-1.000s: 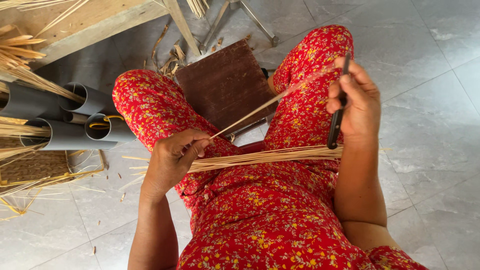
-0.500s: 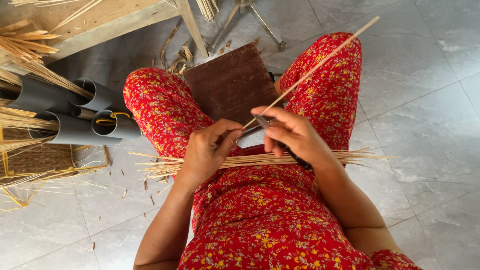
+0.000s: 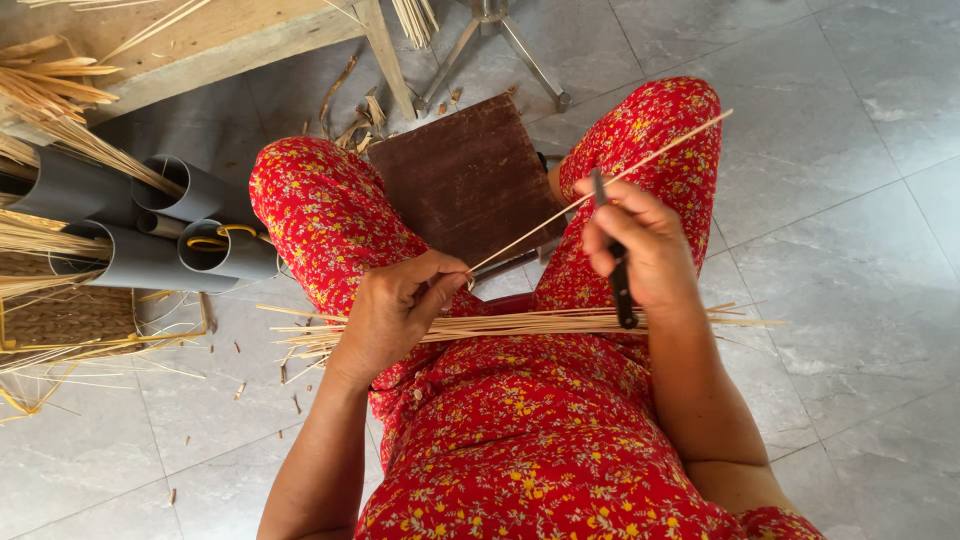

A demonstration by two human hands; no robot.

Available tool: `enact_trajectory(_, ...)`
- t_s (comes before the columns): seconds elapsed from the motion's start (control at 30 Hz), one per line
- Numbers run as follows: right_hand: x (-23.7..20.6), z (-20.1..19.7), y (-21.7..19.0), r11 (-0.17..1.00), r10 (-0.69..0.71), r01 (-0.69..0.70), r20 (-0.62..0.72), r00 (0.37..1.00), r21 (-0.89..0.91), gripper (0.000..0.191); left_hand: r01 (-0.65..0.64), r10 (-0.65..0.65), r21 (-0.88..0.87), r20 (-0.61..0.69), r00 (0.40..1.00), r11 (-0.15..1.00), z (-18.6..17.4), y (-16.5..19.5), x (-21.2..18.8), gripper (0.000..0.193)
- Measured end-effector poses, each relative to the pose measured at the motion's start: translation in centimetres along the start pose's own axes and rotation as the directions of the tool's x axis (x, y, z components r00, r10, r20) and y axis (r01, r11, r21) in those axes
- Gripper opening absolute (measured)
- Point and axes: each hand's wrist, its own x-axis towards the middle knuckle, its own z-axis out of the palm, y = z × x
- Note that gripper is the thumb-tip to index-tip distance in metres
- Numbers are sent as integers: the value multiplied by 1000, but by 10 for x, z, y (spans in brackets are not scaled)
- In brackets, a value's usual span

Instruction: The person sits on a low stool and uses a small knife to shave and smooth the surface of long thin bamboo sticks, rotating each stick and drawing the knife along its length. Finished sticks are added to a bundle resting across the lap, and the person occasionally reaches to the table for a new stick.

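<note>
Bamboo, or a straw-like cane, is the material between our fingers: the left hand (image 3: 395,310) pinches the near end of one thin pale stick (image 3: 600,185) between thumb and forefinger, just above the lap, and the stick runs from there up and to the right, past the right knee. The right hand (image 3: 640,250) is clenched around a small dark-handled knife (image 3: 622,290), with the blade end rising above the knuckles and touching the stick where the two cross. To do this stroke well, we think the left pinch must be firm and low, so the stick does not turn, and the blade should lie nearly flat along the fibre, moving away from the body, with light pressure; a steep angle can cut the stick through. The thumb of the left hand is better kept behind the blade's path. Across the lap, under both wrists, lies a bundle of similar sticks (image 3: 520,322), touching the red flowered clothing (image 3: 520,440). Between the knees a dark brown board (image 3: 470,180) rests on the floor. Further left we see grey plastic tubes (image 3: 150,255) with straw in them, a woven basket (image 3: 65,320), and small shavings on the grey tile floor (image 3: 850,200).
</note>
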Motion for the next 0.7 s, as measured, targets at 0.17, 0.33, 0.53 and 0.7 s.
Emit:
enact_trajectory(0.17, -3, -40, -9, 993, -83, 95, -150, 985, 74, 28, -70, 70, 5, 21, 997, 998, -12, -6, -4, 10)
enact_trajectory(0.33, -8, -66, -16, 968, -137, 188, -277, 951, 166, 27, 48, -48, 3, -3, 999, 999, -16, -8, -8, 12)
enact_trajectory(0.53, -12, -49, -23, 979, -149, 176, -224, 963, 106, 39, 38, -41, -42, -81, 996, 998, -8, -11, -3, 9)
enact_trajectory(0.7, -22, 8, -10, 987, 39, -33, 40, 998, -156, 47, -59, 57, -21, -81, 995, 998, 12, -5, 8, 8)
